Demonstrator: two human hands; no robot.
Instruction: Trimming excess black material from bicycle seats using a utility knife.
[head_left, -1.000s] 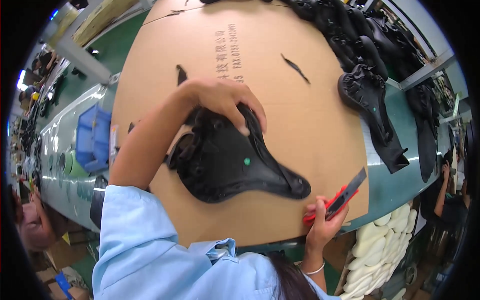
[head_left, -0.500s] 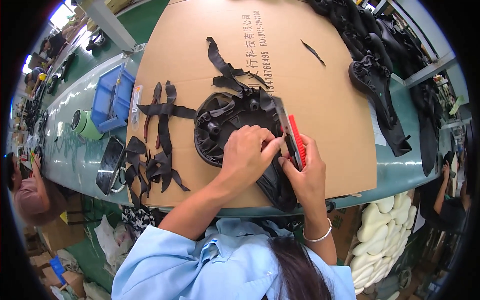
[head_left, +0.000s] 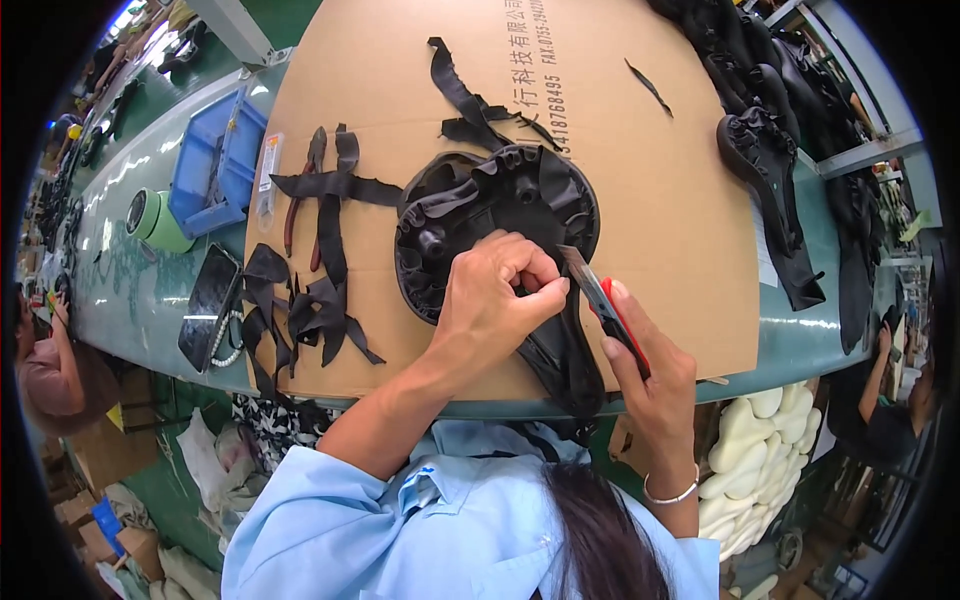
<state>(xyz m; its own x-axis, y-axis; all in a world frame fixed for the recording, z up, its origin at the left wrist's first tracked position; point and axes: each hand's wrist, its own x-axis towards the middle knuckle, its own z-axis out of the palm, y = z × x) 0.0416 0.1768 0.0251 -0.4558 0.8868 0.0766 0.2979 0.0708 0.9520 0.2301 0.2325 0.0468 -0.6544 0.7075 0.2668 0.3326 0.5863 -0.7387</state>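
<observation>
A black saddle lies underside up on the cardboard, its wide round end away from me and its narrow nose toward me. Gathered black cover material lines its rim. Over its middle is my left hand, thumb and fingertips pinched together; whatever is between them is hidden. My right hand grips a red and black utility knife with the blade out. The blade tip points up and left, close to the saddle's right edge near my left fingertips.
Black offcut strips lie on the cardboard sheet, beside pliers. At left stand a blue bin, a green container and a phone. More black saddles are piled at right; pale saddle-shaped pieces stand below the table edge.
My right hand has moved right and down with the knife, its blade tilting further left. My left hand stays pinched over the saddle. The whole view has shifted slightly.
</observation>
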